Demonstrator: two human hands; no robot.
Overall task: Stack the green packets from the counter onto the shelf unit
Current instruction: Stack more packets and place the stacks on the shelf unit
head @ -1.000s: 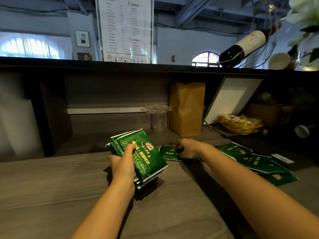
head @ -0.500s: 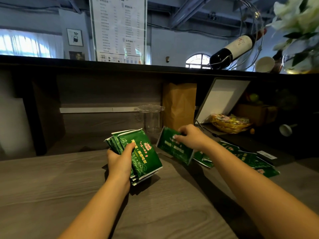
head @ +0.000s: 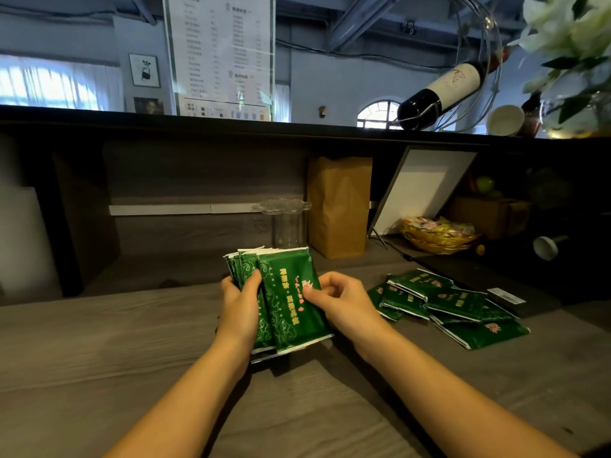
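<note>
Grey wood-grain counter (head: 132, 375), matte, with a dark shelf (head: 185, 259) recessed behind it. The bundle (head: 246, 264) of green packets is held upright over the counter; can't tell if its lower edge touches. Left hand (head: 241, 309) is wrapped round its left side, thumb across the face. Change: half a second ago the right hand (head: 344, 305) was carrying one packet in from the pile. That front packet (head: 291, 302) now lies flush on the bundle, right fingertips pinching its right edge. So one more collected, nothing on the shelf yet. Packets are flat glossy pouches, rectangular, white seams, gold scroll print. They look slippery; top edges are already fanned. Right of the grip, near but apart, loose packets (head: 456, 302) lie flat and overlapped, several left. Beyond the grip on the shelf: clear fluted glass jar (head: 286, 223), creased brown paper bag (head: 337, 206), and further right a gold basket (head: 436, 239).
</note>
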